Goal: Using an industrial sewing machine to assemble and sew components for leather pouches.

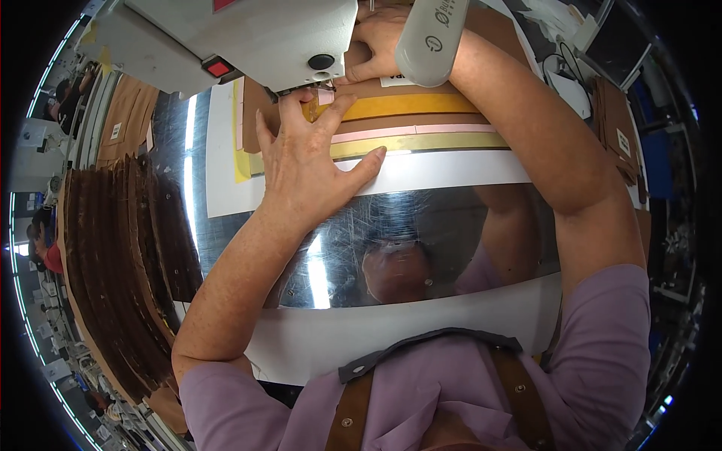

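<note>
A white sewing machine head [233,41] overhangs brown board [421,120] with a yellow strip [414,105], pink edging [451,128] and a pale yellow strip [444,140], laid on white sheet [436,167]. My left hand [304,154] rests spread on this layered piece, fingertips beside the presser foot [325,86]. My right hand [376,49] reaches behind the machine's pale hanging attachment [429,41], thumb and fingers apart on the piece; part of it is hidden by the machine.
A shiny metal plate [451,270] covers the near table. Stacks of dark brown panels [113,270] and lighter boards [120,124] stand left; more boards [617,128] and a dark screen-like panel [617,49] are right. Co-workers [49,255] appear at the far left.
</note>
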